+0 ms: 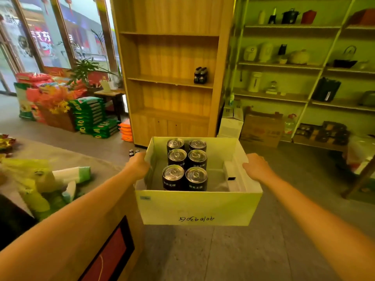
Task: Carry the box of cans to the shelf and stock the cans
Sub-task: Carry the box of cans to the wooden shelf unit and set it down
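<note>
From the head camera, the carry looks midway: the box (pixel 197 206) hangs in the air, short of the wooden shelf (pixel 172 82), with 6 cans (pixel 185 163) upright inside. 2 cans (pixel 200 75) already stand on that shelf; stocking remains. The left hand (pixel 138 165) wraps the box's left wall and the right hand (pixel 256 167) its right wall, fingers curled closed.

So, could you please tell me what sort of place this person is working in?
Most likely a small shop. A wooden shelf unit holds only two dark cans, stacked green bags sit on the floor, and wall shelves display kettles and pots.
</note>
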